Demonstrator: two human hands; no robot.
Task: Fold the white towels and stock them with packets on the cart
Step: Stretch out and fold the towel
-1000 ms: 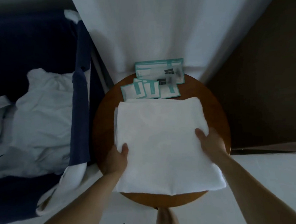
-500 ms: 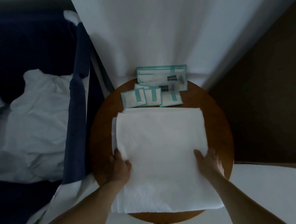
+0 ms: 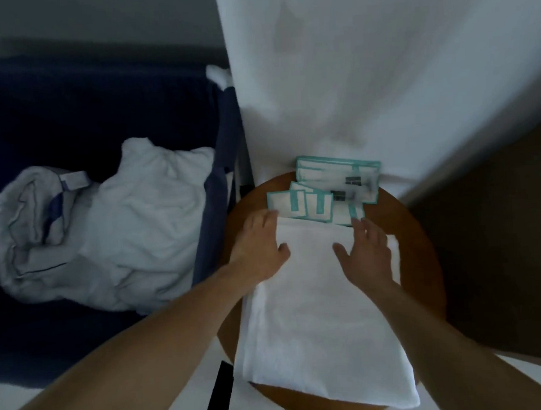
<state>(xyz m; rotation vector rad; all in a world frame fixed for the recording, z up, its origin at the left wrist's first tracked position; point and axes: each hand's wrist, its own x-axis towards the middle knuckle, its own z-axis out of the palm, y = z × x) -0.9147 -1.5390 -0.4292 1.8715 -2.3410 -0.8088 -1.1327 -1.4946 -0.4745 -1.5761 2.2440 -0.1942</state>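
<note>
The left hand point(image 3: 259, 246) and right hand point(image 3: 367, 253) rest straight, loosely spread fingers on the far edge of the folded white terry towel point(image 3: 316, 327), lying lengthwise toward lower frame on the round brown wooden surface point(image 3: 421, 259); teal-edged white packets point(image 3: 317, 202) sit just beyond, blur hiding any contact.

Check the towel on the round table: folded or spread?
Folded. The towel lies as a long layered strip on the table; a lower layer's edge shows at right. Left hand and right hand lie flat on it.
</note>
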